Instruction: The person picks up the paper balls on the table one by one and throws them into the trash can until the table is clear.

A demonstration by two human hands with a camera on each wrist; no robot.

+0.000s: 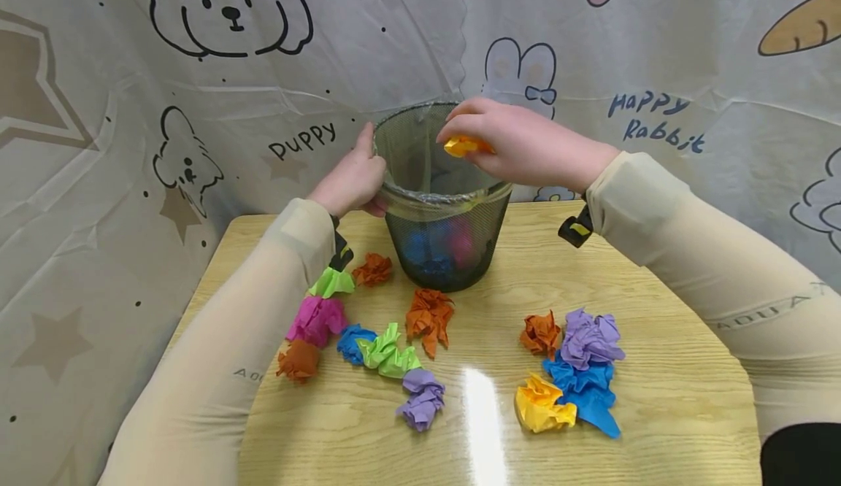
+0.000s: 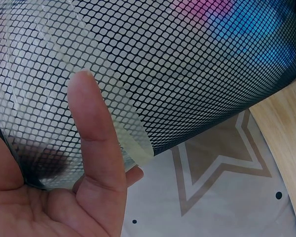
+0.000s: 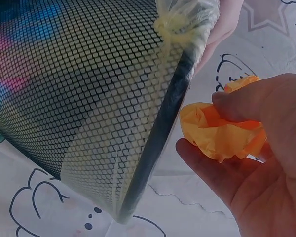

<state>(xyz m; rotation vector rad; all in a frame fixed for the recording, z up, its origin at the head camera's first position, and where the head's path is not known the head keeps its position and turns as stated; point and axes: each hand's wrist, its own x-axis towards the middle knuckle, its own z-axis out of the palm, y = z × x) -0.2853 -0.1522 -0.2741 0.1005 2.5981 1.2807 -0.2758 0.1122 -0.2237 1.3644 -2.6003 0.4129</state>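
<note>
A black mesh wastebasket with a clear plastic liner stands at the back of the table, tilted slightly. Blue and pink crumpled paper shows through its mesh. My left hand grips its left rim, one finger lying along the outside of the mesh. Over the basket's mouth, my right hand holds a crumpled yellow-orange paper ball between thumb and fingers. In the right wrist view the ball is beside the liner-covered rim.
On the wooden table, a left group holds orange, pink, green, blue and purple paper balls. A right group has orange, purple, blue and yellow ones. A printed curtain hangs close behind.
</note>
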